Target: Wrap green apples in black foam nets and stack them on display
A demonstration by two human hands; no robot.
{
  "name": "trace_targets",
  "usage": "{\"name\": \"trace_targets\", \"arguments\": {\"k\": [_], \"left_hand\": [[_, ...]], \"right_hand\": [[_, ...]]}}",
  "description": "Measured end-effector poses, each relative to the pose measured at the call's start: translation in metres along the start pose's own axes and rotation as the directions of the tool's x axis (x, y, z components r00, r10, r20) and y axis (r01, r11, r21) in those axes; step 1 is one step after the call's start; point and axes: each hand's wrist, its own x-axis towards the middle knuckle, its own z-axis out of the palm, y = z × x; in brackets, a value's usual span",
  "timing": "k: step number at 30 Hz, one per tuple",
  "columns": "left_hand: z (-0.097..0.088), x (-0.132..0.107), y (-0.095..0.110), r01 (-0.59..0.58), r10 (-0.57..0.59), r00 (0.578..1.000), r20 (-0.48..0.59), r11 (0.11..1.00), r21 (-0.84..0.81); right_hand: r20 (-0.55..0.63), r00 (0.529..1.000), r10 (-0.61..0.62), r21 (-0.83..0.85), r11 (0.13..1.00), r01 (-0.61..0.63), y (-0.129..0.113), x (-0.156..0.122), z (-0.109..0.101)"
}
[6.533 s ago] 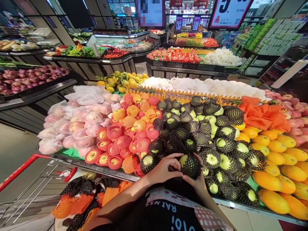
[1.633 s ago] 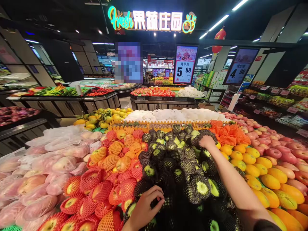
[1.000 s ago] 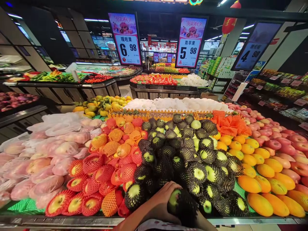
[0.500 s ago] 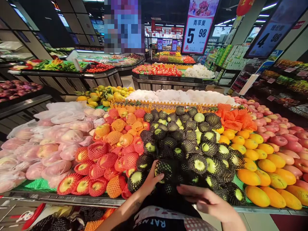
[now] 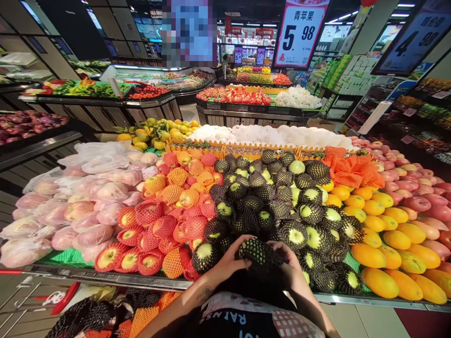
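A green apple in a black foam net (image 5: 256, 251) sits at the near edge of the heap of netted green apples (image 5: 282, 206). My left hand (image 5: 229, 261) is curled round its left side. My right hand (image 5: 289, 266) cups its right side, fingers closed on the net. Both hands hold the same fruit just above the front rim of the display stand (image 5: 105, 277).
Red apples in red and orange nets (image 5: 165, 220) lie left of the green ones, bagged pink fruit (image 5: 81, 197) further left, oranges (image 5: 387, 234) to the right. A cart with a red handle (image 5: 63, 298) holding loose foam nets (image 5: 116, 317) stands at lower left. A price sign (image 5: 299, 28) hangs above.
My right hand, half a second ago hovering flat below the heap, has come up and closed on the netted apple beside my left hand. The view has tilted down slightly.
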Motion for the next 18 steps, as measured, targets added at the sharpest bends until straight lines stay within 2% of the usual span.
{"name": "trace_targets", "arguments": {"k": [2,5,7,9,11,13,16,18], "left_hand": [[-0.002,0.001,0.0,-0.009,0.005,0.999,-0.05,0.997,-0.072],[-0.004,0.002,-0.004,0.025,-0.045,0.996,-0.08,0.973,-0.23],[-0.003,0.002,-0.008,0.052,-0.082,0.993,-0.086,0.952,-0.303],[-0.003,0.001,-0.012,0.056,-0.097,0.988,-0.117,0.948,-0.313],[-0.003,-0.001,-0.013,0.049,-0.084,0.988,-0.13,0.966,-0.253],[-0.003,-0.003,-0.009,0.024,-0.037,0.994,-0.104,0.991,-0.13],[-0.001,-0.006,0.0,-0.05,0.057,0.997,-0.045,0.99,0.134],[0.001,-0.006,0.006,-0.079,0.089,0.996,-0.009,0.929,0.361]], "right_hand": [[0.042,0.998,0.047,0.065,0.997,-0.05,-0.004,-0.001,-0.005],[0.125,0.977,0.172,0.212,0.958,-0.196,-0.001,0.0,-0.009],[0.095,0.971,0.221,0.283,0.929,-0.239,0.008,0.003,-0.007],[0.004,0.974,0.225,0.269,0.938,-0.218,0.019,0.007,-0.003],[-0.063,0.981,0.182,0.209,0.964,-0.165,0.026,0.009,0.003],[-0.036,0.988,0.153,0.2,0.969,-0.143,0.028,0.009,0.008],[0.142,0.982,0.12,0.244,0.958,-0.153,0.025,0.004,0.012],[0.245,0.964,0.098,0.204,0.967,-0.15,0.027,0.0,0.013]]}}
